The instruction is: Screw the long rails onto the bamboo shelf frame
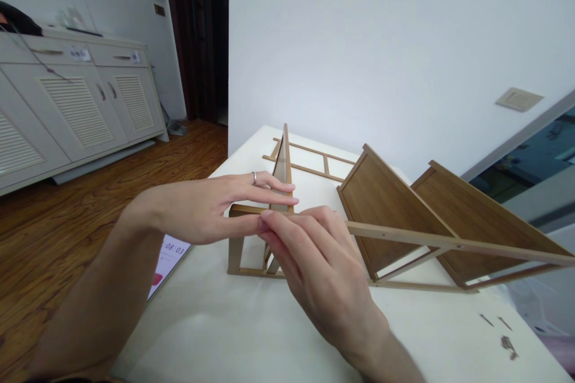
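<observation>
head view: the left hand (202, 206) is spread, its ringed fingers lying straight across the upright panel (282, 170) and its thumb reaching down to meet the rail (404, 234), a thin wooden strip running from the end frame (236, 251) out past the right edge of the view. the right hand (314, 263) curls over that rail, its fingertips (274, 221) closed on it in what looks like a pinch near the left end, though part of the grip is hidden. the wooden rack lies assembled in part on a white table (202, 335), with a brown panel (381, 215) and a second panel (476, 215) slanting side by side and a ladder frame (309, 158) behind the upright panel. the rail looks light and stiff but slender, so it seems likely to flex or crack if levered, and is probably best held close to a joint. the panels look smooth and broad, so their edges seem the safer hold. a few small screws (494, 321) lie near the table's corner. across the wooden floor (112, 191), a white cabinet (81, 96) has its drawers and louvred doors shut, hiding whatever is inside.
</observation>
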The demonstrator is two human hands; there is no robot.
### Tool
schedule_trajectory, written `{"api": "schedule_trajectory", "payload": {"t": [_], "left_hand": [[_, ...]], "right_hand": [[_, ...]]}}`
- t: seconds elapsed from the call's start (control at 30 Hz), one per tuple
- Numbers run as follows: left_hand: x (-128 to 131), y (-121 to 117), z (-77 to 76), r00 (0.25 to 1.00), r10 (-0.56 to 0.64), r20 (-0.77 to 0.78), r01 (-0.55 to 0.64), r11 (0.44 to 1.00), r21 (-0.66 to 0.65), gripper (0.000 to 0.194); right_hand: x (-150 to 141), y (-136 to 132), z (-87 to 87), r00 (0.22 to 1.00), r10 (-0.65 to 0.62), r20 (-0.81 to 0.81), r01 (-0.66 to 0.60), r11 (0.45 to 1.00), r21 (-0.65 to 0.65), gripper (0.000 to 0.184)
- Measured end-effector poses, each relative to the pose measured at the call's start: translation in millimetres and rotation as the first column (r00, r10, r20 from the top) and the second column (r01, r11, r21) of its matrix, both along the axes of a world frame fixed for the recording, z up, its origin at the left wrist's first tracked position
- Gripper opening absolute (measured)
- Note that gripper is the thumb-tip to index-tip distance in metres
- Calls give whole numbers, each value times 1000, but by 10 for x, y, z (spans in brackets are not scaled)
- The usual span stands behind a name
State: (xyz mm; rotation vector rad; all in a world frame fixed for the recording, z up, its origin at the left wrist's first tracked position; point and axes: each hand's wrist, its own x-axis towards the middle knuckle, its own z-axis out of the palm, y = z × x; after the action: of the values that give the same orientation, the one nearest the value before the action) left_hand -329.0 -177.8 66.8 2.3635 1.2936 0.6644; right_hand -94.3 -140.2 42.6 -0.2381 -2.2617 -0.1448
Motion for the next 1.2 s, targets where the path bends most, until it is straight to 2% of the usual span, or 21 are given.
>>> {"api": "schedule_trajectory", "payload": {"t": [0.13, 0.3, 0.4, 0.47, 0.63, 0.8, 0.97, 1.2], "left_hand": [[15, 6, 18, 1000, -3, -7, 3, 1000, -12, 48], [41, 43, 50, 996, -77, -48, 76, 997, -21, 56], [37, 65, 33, 996, -82, -20, 82, 997, 2, 42], [21, 72, 11, 997, -75, 1, 75, 997, 20, 36], [-14, 76, -10, 997, -83, 10, 82, 996, 40, 42], [-7, 76, 3, 996, -83, -16, 84, 996, 38, 37], [1, 70, 8, 998, -63, -9, 63, 997, 39, 41], [1, 84, -15, 995, -94, -11, 95, 992, 85, 39]], "right_hand": [[-12, 30, -6, 999, 10, 40, -12, 998, 61, 35], [-38, 64, -9, 997, 44, 69, -46, 999, 26, 46], [-42, 59, -7, 994, 33, 104, -38, 998, 49, 49], [-52, 58, -15, 993, 32, 117, -41, 996, 74, 46], [-87, 94, -41, 992, 46, 121, -59, 993, 106, 28], [-109, 126, -47, 994, 79, 74, -87, 991, 104, 21], [-134, 121, -65, 997, 56, 44, -62, 990, 129, 23], [-173, 136, -77, 997, 76, 18, -78, 983, 165, 17]]}}
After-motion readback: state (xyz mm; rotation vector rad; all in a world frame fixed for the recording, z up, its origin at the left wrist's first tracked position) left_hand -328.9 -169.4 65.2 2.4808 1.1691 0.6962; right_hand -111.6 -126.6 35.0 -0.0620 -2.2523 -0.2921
